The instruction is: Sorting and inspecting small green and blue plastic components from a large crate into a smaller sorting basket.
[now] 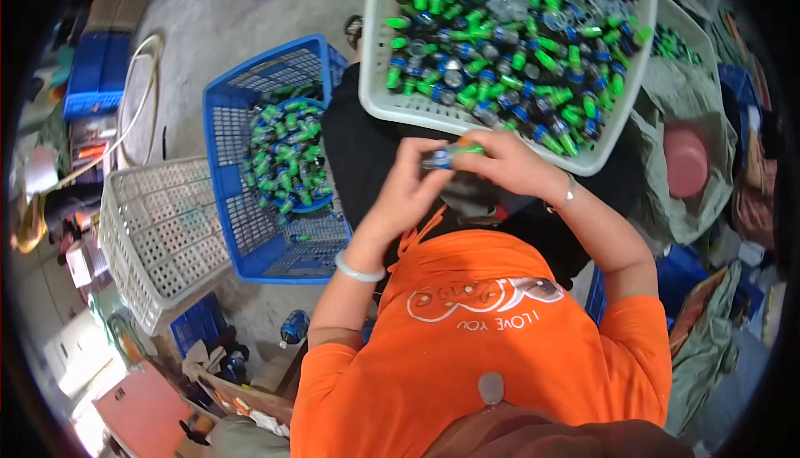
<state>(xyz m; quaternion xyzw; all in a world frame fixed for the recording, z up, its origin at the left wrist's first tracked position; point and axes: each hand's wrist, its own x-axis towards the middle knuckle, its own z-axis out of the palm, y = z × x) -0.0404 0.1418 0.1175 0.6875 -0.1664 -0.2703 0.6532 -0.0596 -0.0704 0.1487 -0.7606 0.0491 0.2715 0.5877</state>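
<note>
Left grip and right grip pinch one green-and-blue piece — white crate just beyond, blue crate leftward.

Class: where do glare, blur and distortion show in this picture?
Head view: glare whitens the lower left, beside the pink board; head view: the held piece looks blurred; head view: wide-lens distortion skews the white crate at left, and corners go black.

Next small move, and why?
Perhaps steady the piece with the left hand and gently twist its green end with the right hand: the hands hold opposite ends, though blur hides how the parts join.
</note>
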